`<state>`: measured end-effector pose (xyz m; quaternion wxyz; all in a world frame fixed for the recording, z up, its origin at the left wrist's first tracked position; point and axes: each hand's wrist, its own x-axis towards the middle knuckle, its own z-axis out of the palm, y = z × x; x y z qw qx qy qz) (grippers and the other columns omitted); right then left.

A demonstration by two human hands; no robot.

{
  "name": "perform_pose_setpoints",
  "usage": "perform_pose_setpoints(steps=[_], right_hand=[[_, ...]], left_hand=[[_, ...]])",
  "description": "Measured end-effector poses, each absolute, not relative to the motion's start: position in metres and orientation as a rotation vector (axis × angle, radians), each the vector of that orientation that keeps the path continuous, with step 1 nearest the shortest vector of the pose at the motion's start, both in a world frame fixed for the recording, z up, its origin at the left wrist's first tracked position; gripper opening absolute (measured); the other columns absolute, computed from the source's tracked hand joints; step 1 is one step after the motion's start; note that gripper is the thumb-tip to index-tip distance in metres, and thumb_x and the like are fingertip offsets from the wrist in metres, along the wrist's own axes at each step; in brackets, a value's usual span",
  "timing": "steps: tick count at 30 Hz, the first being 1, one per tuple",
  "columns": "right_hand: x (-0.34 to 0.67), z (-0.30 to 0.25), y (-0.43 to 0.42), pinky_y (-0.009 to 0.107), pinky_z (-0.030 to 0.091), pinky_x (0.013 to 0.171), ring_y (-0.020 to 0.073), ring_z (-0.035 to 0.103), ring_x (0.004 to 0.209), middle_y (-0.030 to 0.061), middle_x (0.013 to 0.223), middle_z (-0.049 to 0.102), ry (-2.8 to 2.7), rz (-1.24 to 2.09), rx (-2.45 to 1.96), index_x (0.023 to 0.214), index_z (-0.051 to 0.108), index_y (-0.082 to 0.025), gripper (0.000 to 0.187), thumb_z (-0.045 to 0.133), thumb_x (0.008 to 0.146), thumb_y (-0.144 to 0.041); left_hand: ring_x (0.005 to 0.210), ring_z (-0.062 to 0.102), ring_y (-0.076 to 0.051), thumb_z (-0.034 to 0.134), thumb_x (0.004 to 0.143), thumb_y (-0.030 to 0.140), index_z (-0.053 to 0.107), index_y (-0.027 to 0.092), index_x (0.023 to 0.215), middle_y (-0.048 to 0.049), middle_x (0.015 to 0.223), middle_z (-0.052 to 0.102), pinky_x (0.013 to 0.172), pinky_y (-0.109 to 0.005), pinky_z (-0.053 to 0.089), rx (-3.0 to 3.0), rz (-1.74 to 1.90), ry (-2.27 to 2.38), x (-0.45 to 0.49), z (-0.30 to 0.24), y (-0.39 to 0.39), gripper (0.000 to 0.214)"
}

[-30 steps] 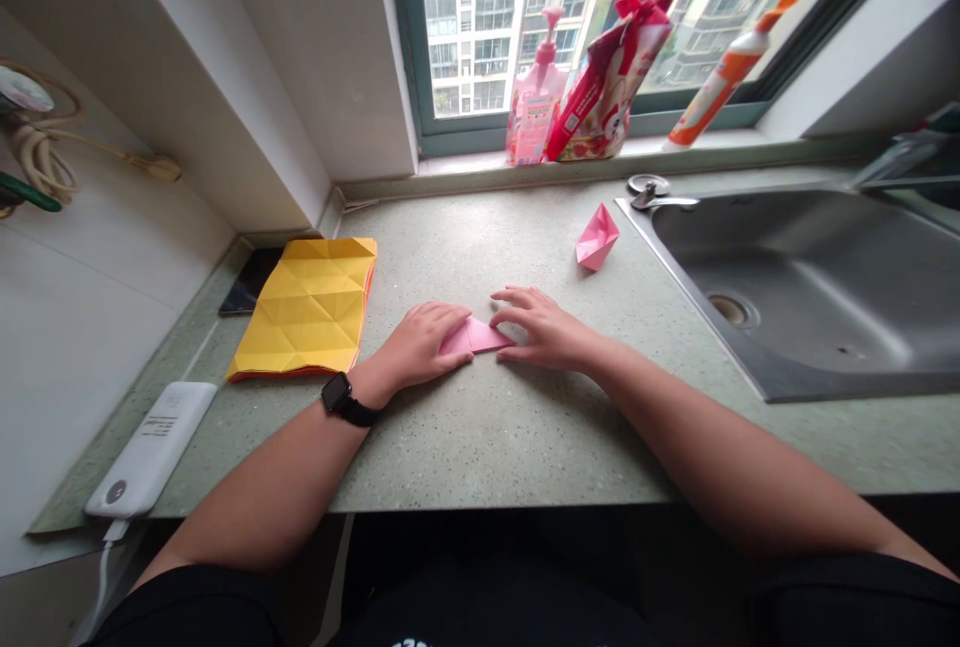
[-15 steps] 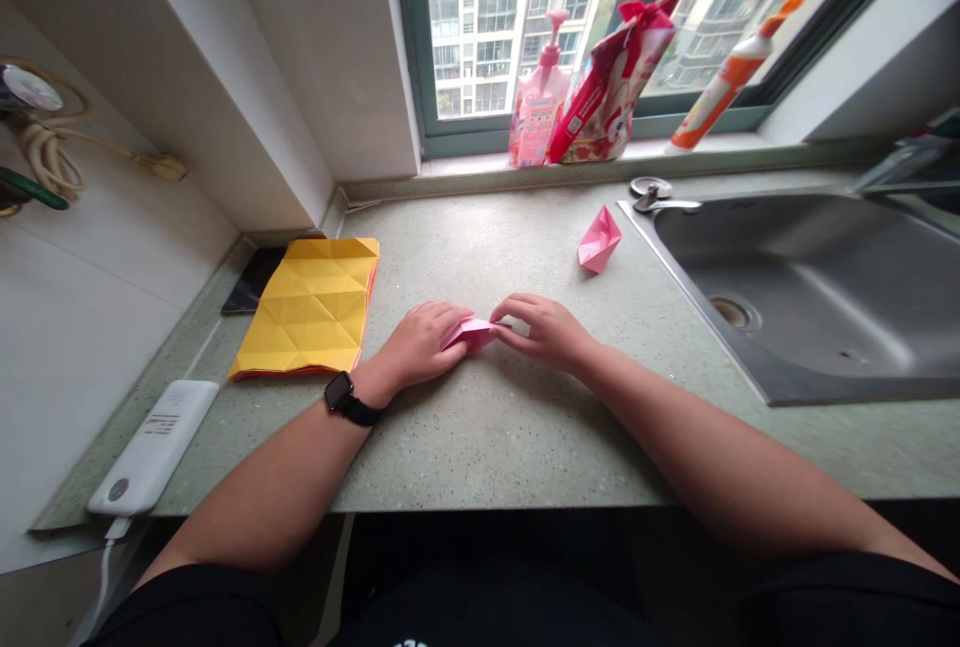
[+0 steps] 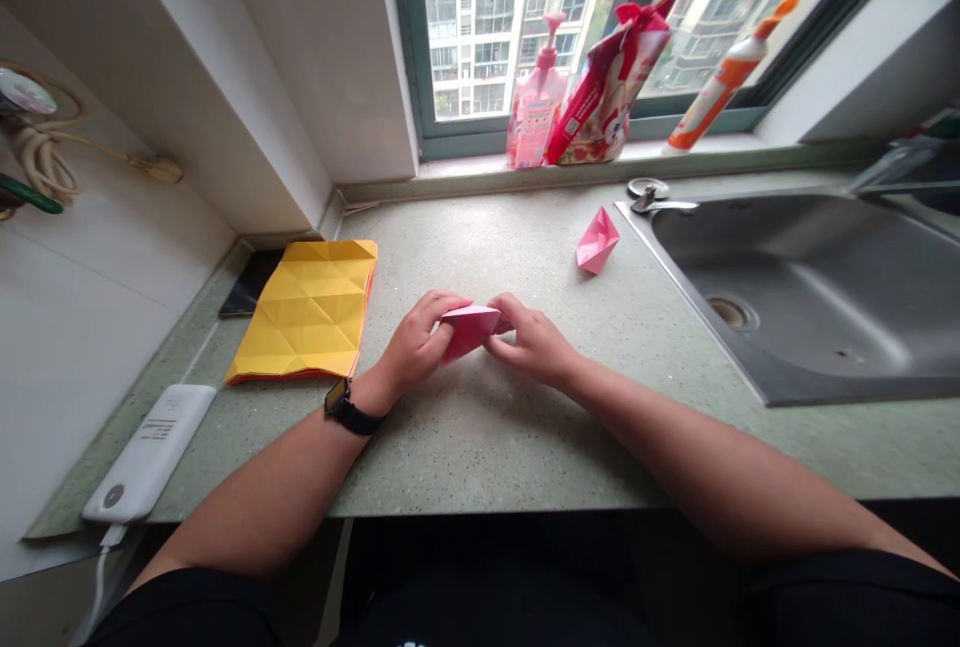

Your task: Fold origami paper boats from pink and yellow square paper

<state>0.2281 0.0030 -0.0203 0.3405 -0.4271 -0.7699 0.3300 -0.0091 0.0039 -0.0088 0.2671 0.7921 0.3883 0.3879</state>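
Held at frame centre: folded pink origami paper (image 3: 471,331), long upper edge running left to right. Gripped at left end by left hand (image 3: 417,341), thumb in front; pinched at right corner by right hand (image 3: 534,339). Directly between the two, touching both, neither nearer.

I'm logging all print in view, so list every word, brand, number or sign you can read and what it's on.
No text can be quoted with certainty.
White power bank: lines of print, too small and blurred.
Pink pump bottle: label print, too small.
Red bag: print and a small square code, unreadable.
Orange-and-white bottle: markings, too blurred.
Held pink paper: no writing seen.
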Motion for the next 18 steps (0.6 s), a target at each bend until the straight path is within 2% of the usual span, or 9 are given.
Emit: perform_pose_setpoints(steps=[5,11,14,18], right_hand=[[0.232,-0.019,0.007,0.038,0.063,0.082,0.0208,0.073,0.084,0.0016,0.090,0.075,-1.860,0.810,-1.030,0.098,0.060,-0.027,0.009,0.067,0.094,-0.031],[0.237,-0.020,0.009,0.038,0.063,0.081,0.0211,0.075,0.084,0.0022,0.090,0.078,-1.780,0.890,-1.017,0.102,0.069,-0.027,0.009,0.070,0.097,-0.033],[0.238,-0.023,0.011,0.039,0.063,0.081,0.0214,0.076,0.084,0.0028,0.093,0.080,-1.741,1.043,-1.002,0.108,0.074,-0.027,0.014,0.069,0.099,-0.037],[0.238,-0.027,0.014,0.041,0.065,0.084,0.0227,0.078,0.093,0.0056,0.105,0.082,-1.634,1.281,-0.930,0.114,0.077,-0.026,0.022,0.068,0.101,-0.041]], left_hand=[[0.122,0.070,-0.027,0.060,0.107,0.030,0.076,0.022,0.126,-0.0112,0.130,0.075,0.107,-0.043,0.058,1.963,1.094,0.944,-0.012,-0.014,0.008,0.026],[0.111,0.074,-0.025,0.071,0.103,0.034,0.075,0.020,0.129,-0.0109,0.129,0.076,0.096,-0.036,0.060,1.638,1.009,0.843,-0.014,-0.015,0.009,0.030],[0.110,0.075,-0.024,0.075,0.099,0.032,0.075,0.021,0.129,-0.0087,0.126,0.078,0.097,-0.035,0.060,1.504,0.989,0.806,-0.013,-0.015,0.008,0.032],[0.119,0.073,-0.026,0.077,0.099,0.034,0.079,0.021,0.125,-0.0094,0.129,0.079,0.106,-0.039,0.056,1.450,1.008,0.795,-0.016,-0.018,0.009,0.029]])
